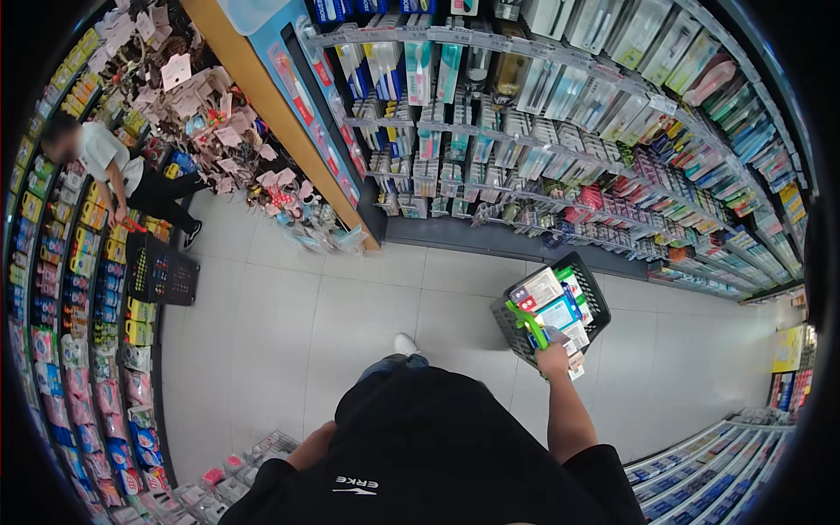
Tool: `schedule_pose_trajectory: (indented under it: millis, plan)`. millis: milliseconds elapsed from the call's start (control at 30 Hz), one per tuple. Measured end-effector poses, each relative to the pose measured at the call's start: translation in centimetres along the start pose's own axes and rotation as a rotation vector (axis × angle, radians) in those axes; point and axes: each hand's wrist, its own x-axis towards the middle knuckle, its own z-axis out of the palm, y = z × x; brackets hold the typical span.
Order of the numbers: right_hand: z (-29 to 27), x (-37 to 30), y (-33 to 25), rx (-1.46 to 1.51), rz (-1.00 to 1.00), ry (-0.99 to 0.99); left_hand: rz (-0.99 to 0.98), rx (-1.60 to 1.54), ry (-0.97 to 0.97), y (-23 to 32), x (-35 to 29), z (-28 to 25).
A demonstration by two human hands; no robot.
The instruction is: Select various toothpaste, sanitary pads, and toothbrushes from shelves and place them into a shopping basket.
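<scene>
My right hand is closed around the green handle of a dark shopping basket, held out to my right over the floor. Inside the basket lie several boxed goods, white, blue and green, piled up to its rim. Down at my left side, my left hand rests close against my dark clothing. Its fingers are hidden, so whether it holds anything does not show.
Ahead stands a shelf of packaged toothbrushes. A hanging rack of small tagged goods is at far left. Nearby, another person holds a dark basket by shelves of colourful packs. More shelving is at lower right.
</scene>
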Motion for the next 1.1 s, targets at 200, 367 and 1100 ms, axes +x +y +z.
schedule_pose_trajectory:
  millis: [200,367,1100]
  plan:
    - [-1.2,2.9,-2.0,0.040,0.119,0.038,0.029,-0.078,0.305,7.6,4.6,-13.3]
    - [-2.0,5.0,-2.0,0.087,0.267,0.132,0.003,-0.057,0.365,11.6,4.6,-20.6]
    - [-2.0,16.7,3.7,0.384,0.689,0.110,0.514,-0.052,0.195,15.8,22.4,-31.4]
